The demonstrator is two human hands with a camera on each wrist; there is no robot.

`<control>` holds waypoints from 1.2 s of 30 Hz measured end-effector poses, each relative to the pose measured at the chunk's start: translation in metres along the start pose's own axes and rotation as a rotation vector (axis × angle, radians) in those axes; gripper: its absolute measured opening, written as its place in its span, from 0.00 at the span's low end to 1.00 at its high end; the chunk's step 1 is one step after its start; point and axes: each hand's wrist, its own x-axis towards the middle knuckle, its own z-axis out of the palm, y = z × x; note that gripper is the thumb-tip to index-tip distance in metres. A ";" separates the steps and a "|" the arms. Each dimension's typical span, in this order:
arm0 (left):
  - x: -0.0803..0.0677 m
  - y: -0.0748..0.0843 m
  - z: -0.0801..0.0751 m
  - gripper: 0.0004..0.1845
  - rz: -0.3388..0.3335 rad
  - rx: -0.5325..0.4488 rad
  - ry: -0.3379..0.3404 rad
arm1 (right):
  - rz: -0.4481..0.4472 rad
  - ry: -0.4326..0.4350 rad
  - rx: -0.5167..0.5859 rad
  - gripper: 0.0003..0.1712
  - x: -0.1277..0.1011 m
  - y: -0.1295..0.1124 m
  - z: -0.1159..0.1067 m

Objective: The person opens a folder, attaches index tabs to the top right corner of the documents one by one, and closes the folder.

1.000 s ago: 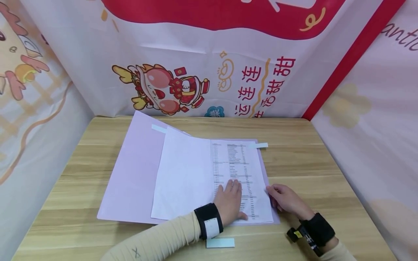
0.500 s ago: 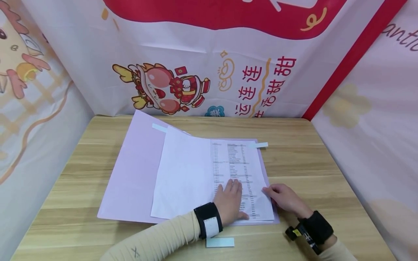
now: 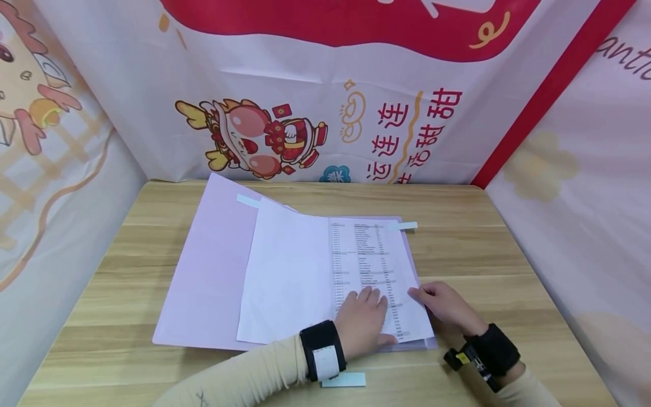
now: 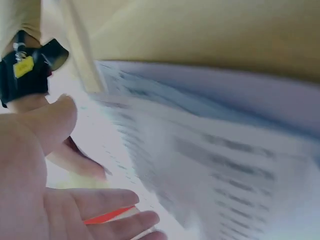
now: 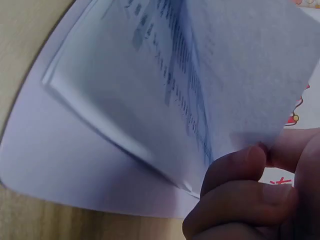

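Observation:
A lilac folder (image 3: 203, 271) lies open on the wooden table (image 3: 483, 243). A blank white sheet (image 3: 290, 271) lies turned over to the left, and a printed sheet (image 3: 371, 254) tops the stack on the right. My left hand (image 3: 366, 314) rests flat on the lower part of the printed sheet, fingers straight. My right hand (image 3: 432, 302) pinches that sheet's right edge. In the right wrist view my right hand (image 5: 250, 195) holds the printed sheet (image 5: 210, 85) raised off the folder (image 5: 65, 165). In the left wrist view my left hand (image 4: 40, 190) lies beside blurred printed pages (image 4: 210, 150).
A pale blue label strip (image 3: 343, 379) lies near the table's front edge by my left wrist. Small pale tabs (image 3: 405, 226) stick out at the folder's top edges. Printed banner walls (image 3: 305, 85) close the table at the back and both sides.
My right hand has crept left along the printed sheet's edge and raised it a little. My left hand has slid slightly right and nearer to me. The sheet's lower right corner has shifted.

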 end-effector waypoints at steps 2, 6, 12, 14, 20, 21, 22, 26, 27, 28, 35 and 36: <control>-0.003 0.004 -0.003 0.43 0.027 0.001 0.028 | -0.003 0.001 0.007 0.23 0.000 -0.001 -0.001; -0.005 0.011 -0.003 0.44 0.051 0.010 0.068 | -0.026 -0.020 0.049 0.23 -0.003 -0.006 -0.002; -0.003 0.015 0.002 0.44 0.036 -0.013 0.088 | -0.045 -0.085 0.148 0.25 -0.003 -0.014 -0.004; -0.002 0.015 0.004 0.44 0.027 -0.033 0.086 | -0.047 -0.102 0.178 0.26 -0.003 -0.016 -0.004; 0.001 0.016 0.005 0.43 -0.005 -0.098 0.062 | -0.087 -0.113 0.281 0.28 0.000 -0.019 0.002; 0.002 0.016 0.005 0.42 -0.008 -0.104 0.057 | -0.100 -0.116 0.296 0.28 0.000 -0.020 0.003; 0.002 0.016 0.005 0.41 -0.010 -0.107 0.056 | -0.110 -0.117 0.313 0.28 0.000 -0.021 0.004; 0.003 0.016 0.004 0.35 -0.002 -0.109 0.059 | -0.144 -0.132 0.347 0.28 -0.001 -0.023 0.005; 0.003 0.015 0.004 0.33 0.004 -0.109 0.065 | -0.149 -0.136 0.351 0.28 -0.001 -0.023 0.006; 0.003 0.015 0.004 0.30 0.011 -0.109 0.074 | -0.151 -0.138 0.355 0.27 -0.001 -0.023 0.006; 0.002 0.007 -0.003 0.09 0.027 -0.256 0.117 | -0.119 -0.141 0.378 0.29 -0.002 -0.024 0.005; 0.002 0.005 -0.005 0.06 0.017 -0.289 0.118 | -0.118 -0.139 0.379 0.30 -0.002 -0.024 0.004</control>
